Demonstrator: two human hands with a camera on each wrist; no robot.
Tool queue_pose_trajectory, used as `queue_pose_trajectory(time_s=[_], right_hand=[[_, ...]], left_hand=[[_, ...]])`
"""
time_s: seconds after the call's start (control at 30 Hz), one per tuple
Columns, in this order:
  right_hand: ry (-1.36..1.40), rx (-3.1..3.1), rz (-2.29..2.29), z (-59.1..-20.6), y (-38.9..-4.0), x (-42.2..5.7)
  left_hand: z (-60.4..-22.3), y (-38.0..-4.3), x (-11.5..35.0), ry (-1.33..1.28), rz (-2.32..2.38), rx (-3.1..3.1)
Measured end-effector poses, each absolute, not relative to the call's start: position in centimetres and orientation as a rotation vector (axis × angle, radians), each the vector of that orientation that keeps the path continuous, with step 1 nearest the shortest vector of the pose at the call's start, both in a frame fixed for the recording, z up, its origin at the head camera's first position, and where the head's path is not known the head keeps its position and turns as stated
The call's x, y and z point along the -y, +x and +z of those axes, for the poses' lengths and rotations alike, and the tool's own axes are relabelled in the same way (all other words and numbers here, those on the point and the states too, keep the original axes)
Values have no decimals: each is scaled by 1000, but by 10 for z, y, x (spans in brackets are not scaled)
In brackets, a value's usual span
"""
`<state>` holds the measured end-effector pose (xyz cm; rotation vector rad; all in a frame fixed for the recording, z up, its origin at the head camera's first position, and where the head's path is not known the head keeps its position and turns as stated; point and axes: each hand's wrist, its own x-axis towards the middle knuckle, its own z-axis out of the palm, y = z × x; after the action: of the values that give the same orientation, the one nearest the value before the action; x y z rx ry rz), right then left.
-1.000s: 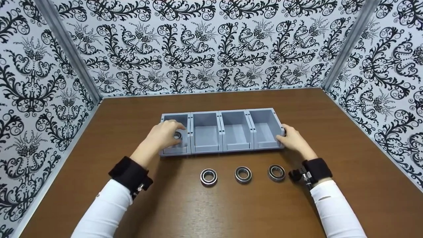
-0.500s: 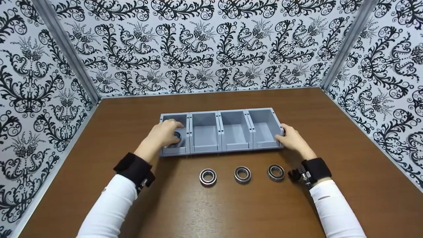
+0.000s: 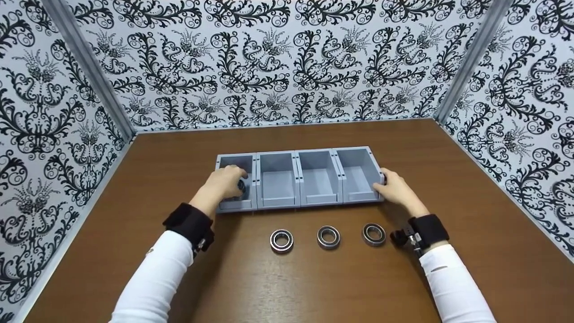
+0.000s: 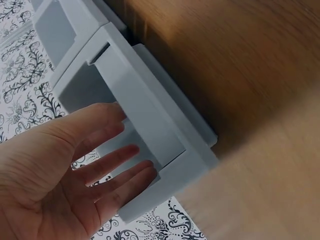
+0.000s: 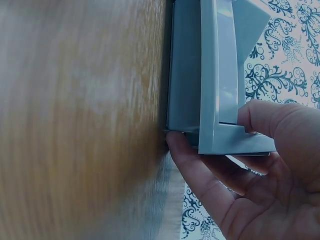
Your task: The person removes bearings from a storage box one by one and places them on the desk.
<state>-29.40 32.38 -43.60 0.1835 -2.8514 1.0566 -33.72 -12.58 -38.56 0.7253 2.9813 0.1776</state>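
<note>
A row of joined grey storage bins [image 3: 278, 179] lies across the table. My left hand [image 3: 223, 183] reaches into the leftmost bin, its thumb and fingers around a dark ball bearing [image 3: 242, 185] that looks tilted between them. In the left wrist view the thumb and index fingertips of this hand [image 4: 75, 165] pass behind the bin's front lip [image 4: 140, 105], and the bearing is hidden there. My right hand [image 3: 397, 188] grips the right end of the row. The right wrist view has its thumb over the front lip [image 5: 227, 65] and its fingers on the outer side.
Three more ball bearings, left [image 3: 281, 241], middle [image 3: 328, 237] and right [image 3: 374, 234], lie apart in front of the bins on the brown wooden table [image 3: 287, 287]. Patterned panels [image 3: 278, 67] close off the back and both sides.
My left hand has shifted slightly to the right and closed in around the bearing, which has gone from flat to tilted. The right hand has kept its place on the bins.
</note>
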Motion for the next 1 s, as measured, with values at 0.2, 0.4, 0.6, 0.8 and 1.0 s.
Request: queue_pose_trajectory(time_s=[0.2, 0.4, 0.6, 0.8, 1.0], right_hand=[[185, 2860, 1062, -435, -294, -323], [188, 2862, 1046, -436, -294, -323], [182, 2863, 1054, -437, -295, -323], [172, 2865, 1048, -437, -294, -324], [175, 2859, 1056, -436, -295, -324]], left_hand=[[-390, -339, 124, 693, 167, -2978], [-392, -338, 122, 707, 165, -2989], [-394, -340, 122, 699, 152, -2987], [-395, -342, 120, 682, 142, -2985], [-398, -346, 118, 667, 129, -2992]])
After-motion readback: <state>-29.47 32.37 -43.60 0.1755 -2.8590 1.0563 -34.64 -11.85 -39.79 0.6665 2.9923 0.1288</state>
